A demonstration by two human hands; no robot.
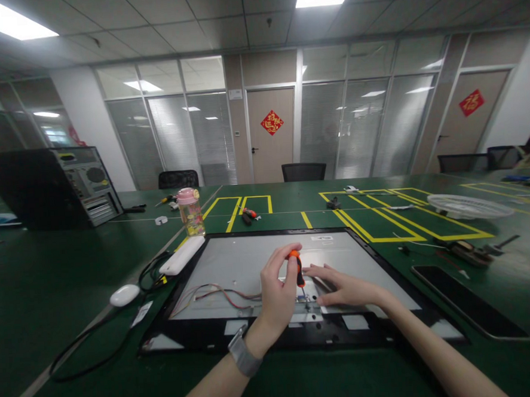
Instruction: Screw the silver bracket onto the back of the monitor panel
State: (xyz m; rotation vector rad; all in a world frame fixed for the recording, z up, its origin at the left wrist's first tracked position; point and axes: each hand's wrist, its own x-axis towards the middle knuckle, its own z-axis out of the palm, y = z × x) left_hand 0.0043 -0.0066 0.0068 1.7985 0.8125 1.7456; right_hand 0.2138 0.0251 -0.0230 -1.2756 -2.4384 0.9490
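Observation:
A flat display panel (233, 266) lies face down on the green table, grey metal back up, in a black frame. My left hand (277, 290) is closed round an orange-handled screwdriver (297, 267), held upright with its tip on a small board near the panel's front edge. My right hand (342, 283) rests flat on the panel just to the right of the screwdriver, fingers stretched out. Thin red and white wires (217, 294) run across the panel to the left of my hands.
A white mouse (124, 294) with black cable and a white bar (182, 255) lie left of the panel. A pink-lidded bottle (190, 212) stands behind. A computer case (44, 187) sits far left. A black strip (469, 300) and a fan grille (469, 205) are at right.

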